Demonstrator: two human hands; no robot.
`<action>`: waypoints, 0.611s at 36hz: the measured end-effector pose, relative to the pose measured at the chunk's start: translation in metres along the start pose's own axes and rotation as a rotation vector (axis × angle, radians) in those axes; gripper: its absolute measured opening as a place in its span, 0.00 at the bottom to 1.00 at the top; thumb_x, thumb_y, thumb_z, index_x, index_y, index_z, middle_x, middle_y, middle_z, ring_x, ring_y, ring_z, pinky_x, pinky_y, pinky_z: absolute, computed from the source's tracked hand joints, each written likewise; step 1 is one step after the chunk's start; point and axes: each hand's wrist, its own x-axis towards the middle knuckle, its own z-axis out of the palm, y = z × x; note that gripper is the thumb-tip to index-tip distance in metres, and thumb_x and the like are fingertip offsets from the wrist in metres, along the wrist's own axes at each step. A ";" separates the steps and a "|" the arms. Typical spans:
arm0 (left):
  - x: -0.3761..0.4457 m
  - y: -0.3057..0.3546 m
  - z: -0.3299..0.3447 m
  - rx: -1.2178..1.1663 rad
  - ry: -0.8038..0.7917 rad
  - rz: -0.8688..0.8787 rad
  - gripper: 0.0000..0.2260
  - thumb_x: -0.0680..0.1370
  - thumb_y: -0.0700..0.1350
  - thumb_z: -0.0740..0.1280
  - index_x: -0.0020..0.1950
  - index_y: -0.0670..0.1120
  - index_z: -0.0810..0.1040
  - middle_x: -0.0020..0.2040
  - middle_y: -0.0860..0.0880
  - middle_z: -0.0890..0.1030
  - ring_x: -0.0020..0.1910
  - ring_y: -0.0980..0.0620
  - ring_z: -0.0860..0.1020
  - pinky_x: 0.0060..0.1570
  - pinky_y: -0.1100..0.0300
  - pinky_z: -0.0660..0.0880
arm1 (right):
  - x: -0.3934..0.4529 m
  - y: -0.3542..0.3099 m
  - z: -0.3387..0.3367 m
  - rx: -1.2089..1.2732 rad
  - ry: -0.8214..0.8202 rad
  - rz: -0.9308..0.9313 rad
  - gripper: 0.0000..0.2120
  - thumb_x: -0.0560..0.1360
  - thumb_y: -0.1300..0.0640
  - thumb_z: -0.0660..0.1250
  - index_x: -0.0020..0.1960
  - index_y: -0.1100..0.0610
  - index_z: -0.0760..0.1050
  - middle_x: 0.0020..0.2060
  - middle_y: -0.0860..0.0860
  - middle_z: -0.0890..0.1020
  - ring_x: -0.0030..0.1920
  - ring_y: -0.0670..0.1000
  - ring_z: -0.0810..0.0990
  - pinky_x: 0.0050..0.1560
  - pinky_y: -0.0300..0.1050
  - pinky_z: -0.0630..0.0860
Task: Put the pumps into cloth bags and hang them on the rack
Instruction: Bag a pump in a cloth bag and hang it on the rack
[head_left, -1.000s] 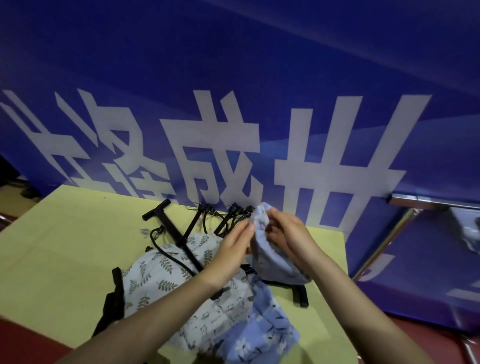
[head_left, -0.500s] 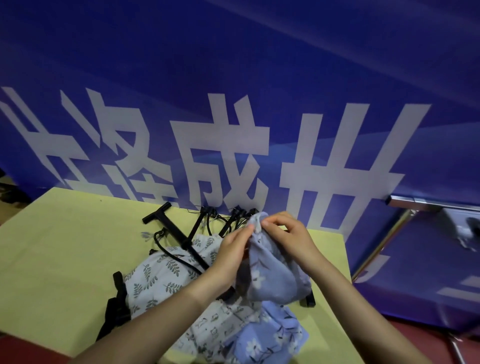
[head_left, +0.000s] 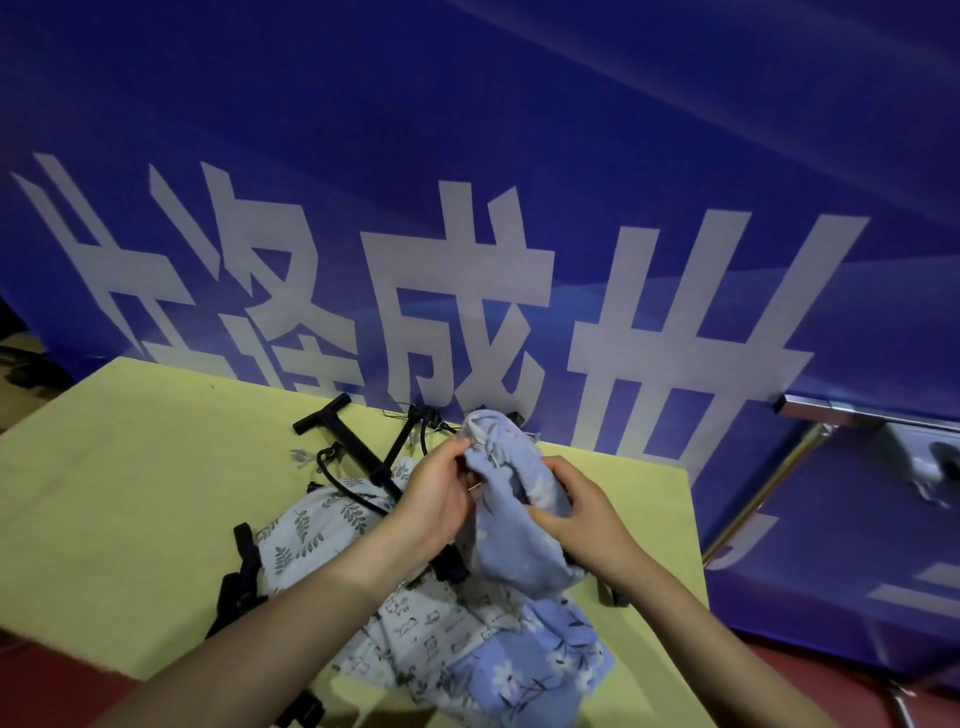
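I hold a light blue floral cloth bag (head_left: 511, 525) upright above the yellow table (head_left: 130, 493). My left hand (head_left: 439, 493) pinches the bag's top edge near its drawstring. My right hand (head_left: 582, 512) grips the bag's right side around its dark opening. Something dark shows inside the opening; I cannot tell what it is. Black pumps (head_left: 358, 457) with T-handles and hoses lie behind my hands, partly under a white leaf-print bag (head_left: 317, 530). More cloth bags, a white one with small prints (head_left: 426, 634) and a blue floral one (head_left: 530, 675), lie heaped below my wrists.
A blue banner (head_left: 467, 208) with large white characters stands right behind the table. A chrome rack bar (head_left: 841, 421) with a slanted leg stands to the right of the table. Black pump parts (head_left: 241, 577) stick out left of the bag heap.
The blue bag has been lifted and turned more upright. My right hand slid down from the bag's top to its side, and my left hand stayed at the top edge.
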 end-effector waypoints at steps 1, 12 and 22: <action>0.000 0.000 -0.001 -0.015 -0.015 -0.008 0.14 0.83 0.40 0.53 0.50 0.40 0.78 0.39 0.44 0.84 0.40 0.50 0.82 0.43 0.58 0.77 | -0.001 0.001 0.000 -0.015 0.008 -0.007 0.14 0.72 0.44 0.67 0.55 0.49 0.76 0.51 0.45 0.81 0.52 0.47 0.79 0.52 0.46 0.76; -0.013 -0.008 -0.030 0.520 0.143 0.078 0.15 0.83 0.50 0.56 0.58 0.44 0.79 0.53 0.45 0.83 0.54 0.48 0.81 0.54 0.55 0.76 | -0.008 -0.017 -0.015 0.223 -0.093 0.091 0.05 0.75 0.61 0.71 0.40 0.60 0.79 0.35 0.52 0.80 0.37 0.48 0.76 0.40 0.42 0.73; -0.047 -0.021 -0.040 1.520 -0.042 0.628 0.32 0.76 0.63 0.63 0.77 0.56 0.58 0.69 0.54 0.64 0.69 0.56 0.61 0.69 0.56 0.63 | -0.017 -0.017 -0.004 0.733 -0.141 0.274 0.14 0.79 0.57 0.61 0.53 0.66 0.80 0.46 0.65 0.83 0.42 0.58 0.82 0.40 0.45 0.78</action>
